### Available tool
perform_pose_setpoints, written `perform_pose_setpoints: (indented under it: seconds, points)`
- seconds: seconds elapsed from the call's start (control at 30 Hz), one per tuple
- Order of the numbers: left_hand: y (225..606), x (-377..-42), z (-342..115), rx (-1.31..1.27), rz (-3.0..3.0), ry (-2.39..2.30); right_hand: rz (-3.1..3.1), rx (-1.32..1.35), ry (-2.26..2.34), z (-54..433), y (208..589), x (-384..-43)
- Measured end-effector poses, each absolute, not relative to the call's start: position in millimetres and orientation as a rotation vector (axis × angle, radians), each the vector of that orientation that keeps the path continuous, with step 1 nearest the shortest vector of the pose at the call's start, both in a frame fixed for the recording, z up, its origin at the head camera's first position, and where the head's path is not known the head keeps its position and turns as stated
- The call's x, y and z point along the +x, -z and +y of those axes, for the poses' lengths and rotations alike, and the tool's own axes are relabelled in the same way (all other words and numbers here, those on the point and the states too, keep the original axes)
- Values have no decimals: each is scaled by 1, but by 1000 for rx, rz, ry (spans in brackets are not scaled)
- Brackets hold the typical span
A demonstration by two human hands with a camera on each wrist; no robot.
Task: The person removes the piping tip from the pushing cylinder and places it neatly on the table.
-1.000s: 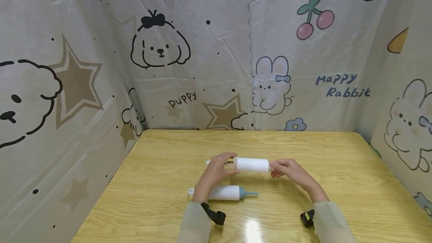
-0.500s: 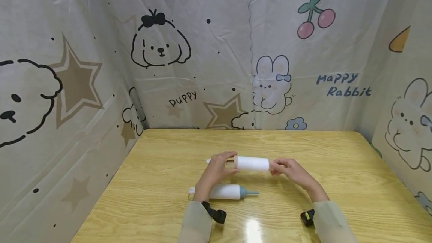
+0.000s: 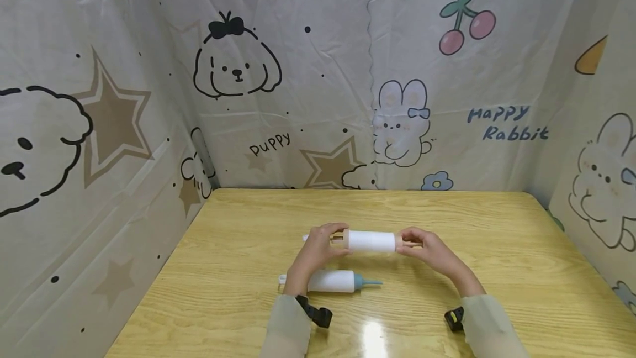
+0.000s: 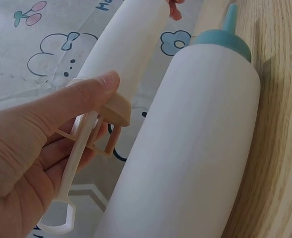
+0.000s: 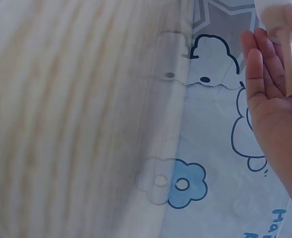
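Held level above the table is a white squeeze bottle (image 3: 371,241) with a pale beige cap and nozzle (image 5: 287,62). My left hand (image 3: 317,246) grips its rear end, the thumb across the beige collar (image 4: 117,110) in the left wrist view. A white rod (image 4: 79,153) ending in a loop sticks out behind, past the palm. At the other end my right hand (image 3: 428,248) holds the cap between thumb and fingers, the nozzle pointing toward the palm. Beneath the left forearm lies a second white bottle (image 3: 334,281) with a teal cap (image 4: 225,40).
The wooden table (image 3: 447,325) reaches back to a patterned cloth (image 3: 298,70) that hangs on the left, back and right sides. Black cameras are strapped to the left wrist (image 3: 318,316) and the right wrist (image 3: 454,319).
My right hand has shifted its fingers from the nozzle onto the beige cap, and the nozzle now shows between them. The left hand and both bottles hold nearly the same positions.
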State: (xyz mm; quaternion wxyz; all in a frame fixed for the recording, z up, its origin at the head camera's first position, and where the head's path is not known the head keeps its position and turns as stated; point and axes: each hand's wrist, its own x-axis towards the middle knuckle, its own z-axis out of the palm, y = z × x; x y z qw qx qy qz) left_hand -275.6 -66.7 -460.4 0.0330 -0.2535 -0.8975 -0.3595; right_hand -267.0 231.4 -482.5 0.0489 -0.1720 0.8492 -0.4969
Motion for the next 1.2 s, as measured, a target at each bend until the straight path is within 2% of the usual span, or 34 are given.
perform_pose_setpoints:
  seconds: [0.3,0.57,0.93,1.2]
  points:
    - [460,-276,-67,-759,-2762,1135,2902,-730,1387,224,481,-263]
    - [461,-276,-68,-764,-2742,1127,2945,-770,1357,222,480,-260]
    - [461,-275,-68,-797,-2704,1105,2704,-426,1483,227,473,-260]
    - [460,-273,-68,-793,-2720,1092,2545,-460,1525,230,477,-265]
